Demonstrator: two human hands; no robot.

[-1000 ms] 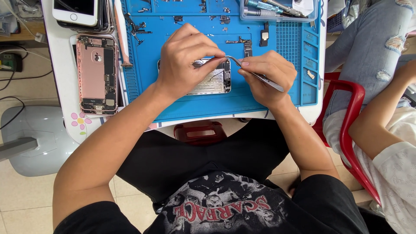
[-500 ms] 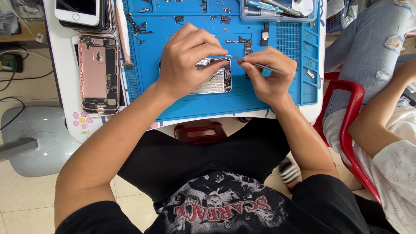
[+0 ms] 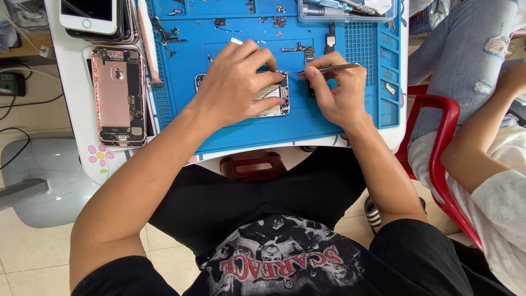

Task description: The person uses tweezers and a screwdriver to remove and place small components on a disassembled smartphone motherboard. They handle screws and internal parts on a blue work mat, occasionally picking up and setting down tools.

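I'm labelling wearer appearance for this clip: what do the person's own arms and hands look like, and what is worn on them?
Both arms are bare to the shoulder. The left hand and right hand wear no gloves, rings or watch. Black short sleeves end at the upper arms.

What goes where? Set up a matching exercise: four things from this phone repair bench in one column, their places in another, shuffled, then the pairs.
Things
1. tweezers
2. opened phone
3. pink phone shell
4. white phone

Places
A. face up at the table's top left corner
B. under the left hand, on the blue mat
C. in the right hand
D. on the white table, left of the mat

Pairs: 1-C, 2-B, 3-D, 4-A
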